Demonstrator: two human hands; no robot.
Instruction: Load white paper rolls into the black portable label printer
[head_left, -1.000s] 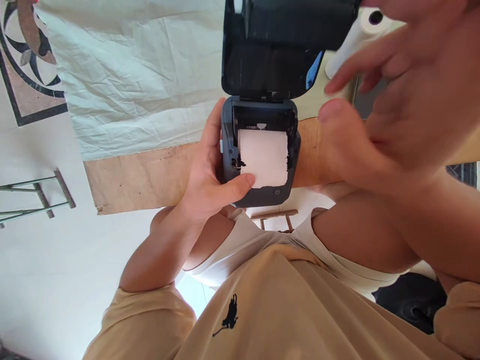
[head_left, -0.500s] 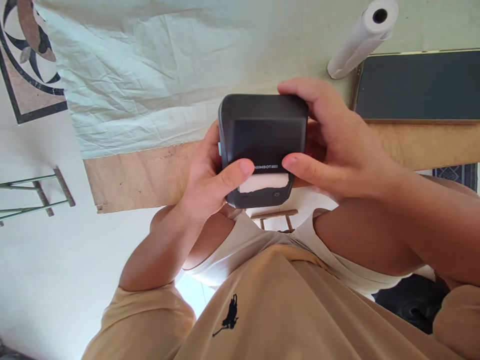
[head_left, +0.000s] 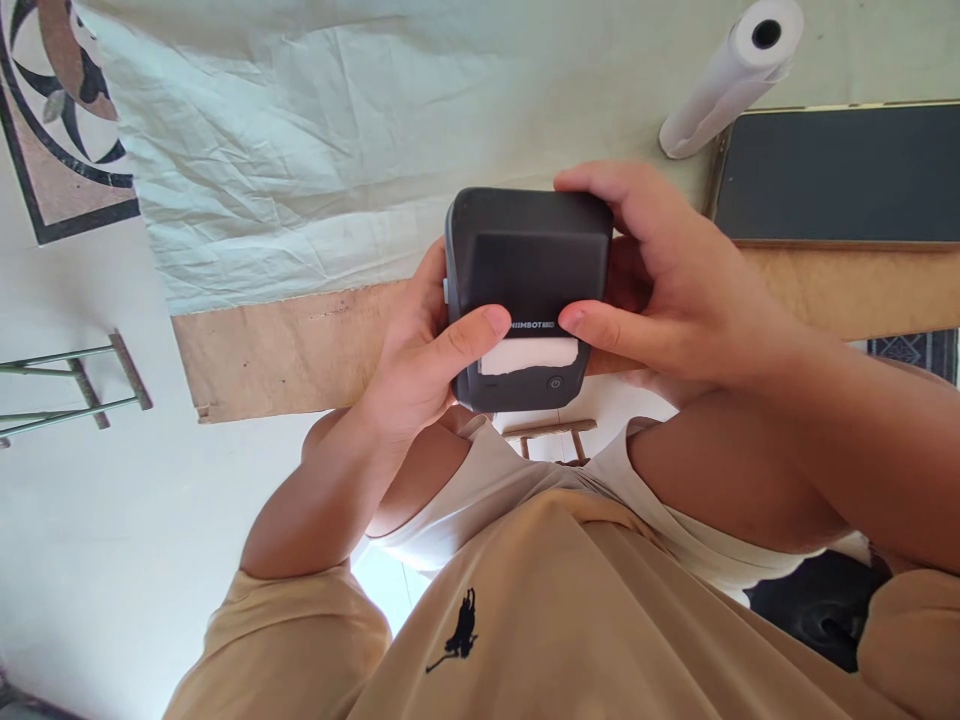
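A black label printer [head_left: 536, 270] marked NIIMBOT is held up over the table's near edge, its front turned toward me. White label paper [head_left: 529, 355] with an uneven lower edge pokes out of its slot, above a round power button. My left hand [head_left: 431, 345] is closed on the left side, thumb on the front beside the lettering. On the opposite side my right hand [head_left: 660, 270] grips it, index finger on the top corner and thumb near the end of the lettering. The fingers behind the printer are partly hidden.
A creased pale green cloth [head_left: 300, 150] covers most of the wooden table [head_left: 285, 355]. At the back right a white paper roll [head_left: 724, 85] stands beside a dark flat panel [head_left: 840, 175]. A stool or rack [head_left: 94, 385] is on the floor at left.
The printer has tilted slightly and shifted a little to the right at its left side. Both hands keep their grip, with the thumbs in nearly the same places.
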